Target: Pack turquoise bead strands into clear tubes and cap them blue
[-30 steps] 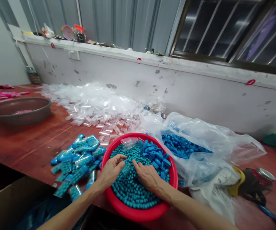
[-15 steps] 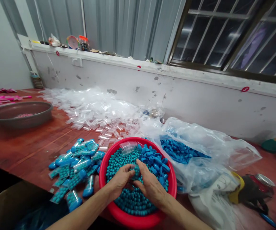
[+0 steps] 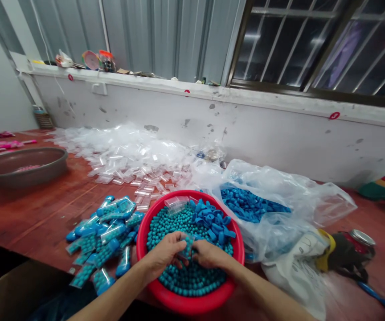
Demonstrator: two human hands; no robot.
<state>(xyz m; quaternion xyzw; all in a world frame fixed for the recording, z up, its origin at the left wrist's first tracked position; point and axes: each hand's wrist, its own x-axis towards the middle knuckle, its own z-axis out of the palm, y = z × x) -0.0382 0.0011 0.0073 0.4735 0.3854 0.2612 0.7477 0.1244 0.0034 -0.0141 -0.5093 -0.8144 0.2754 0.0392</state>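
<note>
Over a red basin (image 3: 192, 305), my left hand (image 3: 167, 252) pinches a small clear plastic tube (image 3: 187, 247) with teal beads inside. My right hand (image 3: 209, 254) is closed at the tube's right end, fingertips curled under; what they hold is hidden. Round teal beads (image 3: 192, 283) fill much of the basin. Blue plastic caps (image 3: 212, 218) are heaped at its right back, and empty clear tubes (image 3: 176, 204) rest at its back rim. Left of the basin lies a pile of bead-filled tubes with blue caps (image 3: 112, 232).
Behind spreads a large heap of empty clear tubes (image 3: 129, 151). A clear bag of blue caps (image 3: 252, 205) lies right of the basin, near a white sack (image 3: 296, 267) and a metal-lidded jar (image 3: 361, 243). A grey-brown basin (image 3: 45, 171) stands at left on the red table (image 3: 28, 214).
My right hand has turned from an opened-out pose beside the tube to closed fingers at its right end. My left hand still holds the tube. The view has shifted slightly.
</note>
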